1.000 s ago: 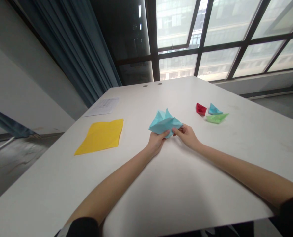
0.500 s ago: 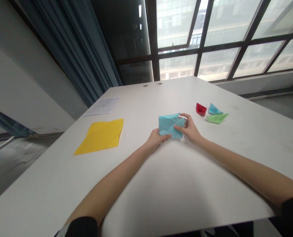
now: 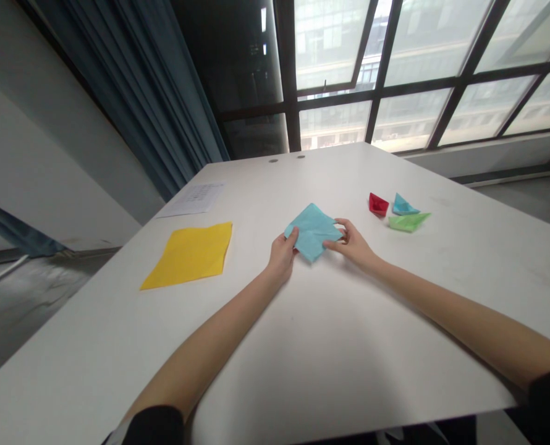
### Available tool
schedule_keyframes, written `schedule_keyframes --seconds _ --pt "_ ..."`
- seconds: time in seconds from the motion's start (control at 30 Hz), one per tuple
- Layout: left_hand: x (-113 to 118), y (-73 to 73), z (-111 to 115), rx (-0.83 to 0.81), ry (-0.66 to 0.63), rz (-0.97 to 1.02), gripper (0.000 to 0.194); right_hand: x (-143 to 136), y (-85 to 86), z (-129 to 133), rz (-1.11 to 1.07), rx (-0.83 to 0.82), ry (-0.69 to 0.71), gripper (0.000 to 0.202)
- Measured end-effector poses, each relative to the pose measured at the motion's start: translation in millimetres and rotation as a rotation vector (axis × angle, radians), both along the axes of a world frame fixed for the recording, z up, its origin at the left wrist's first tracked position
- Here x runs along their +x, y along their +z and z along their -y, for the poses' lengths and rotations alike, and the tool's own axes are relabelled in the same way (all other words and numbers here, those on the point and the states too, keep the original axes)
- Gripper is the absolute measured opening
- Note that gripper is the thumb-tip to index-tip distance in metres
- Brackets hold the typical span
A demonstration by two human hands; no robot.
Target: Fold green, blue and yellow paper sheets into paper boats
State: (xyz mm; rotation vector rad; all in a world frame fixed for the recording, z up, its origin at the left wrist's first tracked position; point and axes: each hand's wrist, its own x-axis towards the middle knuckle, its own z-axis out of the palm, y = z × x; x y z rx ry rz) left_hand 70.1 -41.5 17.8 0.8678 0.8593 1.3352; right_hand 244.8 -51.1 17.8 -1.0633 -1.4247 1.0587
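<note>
A light-blue folded paper point(image 3: 313, 230) is held over the middle of the white table point(image 3: 275, 346), one corner pointing away from me and one toward me. My left hand point(image 3: 283, 254) pinches its left corner, thumb on top and fingers underneath. At the right corner, my right hand point(image 3: 353, 245) grips the paper between thumb and fingers. Creases run across the lower part of its face. The underside of the paper is hidden.
Right of my hands stand a red paper boat point(image 3: 377, 204), a blue paper boat point(image 3: 403, 204) and a green paper boat point(image 3: 409, 222). Yellow paper sheets point(image 3: 189, 254) lie at the left, with a printed white sheet point(image 3: 192, 200) behind them.
The blue paper has turned from a roughly rectangular, level position to a diamond. My left hand has moved from its lower edge up to its left corner.
</note>
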Motion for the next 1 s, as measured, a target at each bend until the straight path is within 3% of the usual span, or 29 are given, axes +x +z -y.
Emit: schedule_keyframes --seconds 0.23,0.47,0.57,0.7,0.77,0.87,1.0 --pt "-1.4 -0.1 -0.4 0.127 -0.001 -0.138 0.035 6.8 6.5 -1.8 0.145 0.167 -0.175 0.039" --pt "-2.2 11.8 6.6 0.282 0.011 -0.324 0.023 8.4 3.1 -1.9 0.423 0.253 -0.042 0.026" --pt "-4.8 20.7 10.5 0.452 0.05 -0.51 0.014 8.6 4.5 -0.2 0.428 0.341 -0.092 0.026" --pt "-8.8 30.0 12.2 0.727 0.097 -0.773 0.013 9.0 17.5 6.5 0.398 0.57 -0.31 0.036" --pt "-9.9 31.3 11.8 0.85 0.136 -0.917 0.014 8.1 24.5 10.6 0.417 0.699 -0.351 0.033" --pt "-10.5 29.4 11.5 1.002 0.174 -1.069 0.016 4.8 29.8 16.3 0.497 0.827 -0.282 0.019" --pt "-9.9 26.3 12.5 1.126 0.177 -1.13 0.017 0.0 29.3 20.8 0.565 0.9 -0.177 0.01"
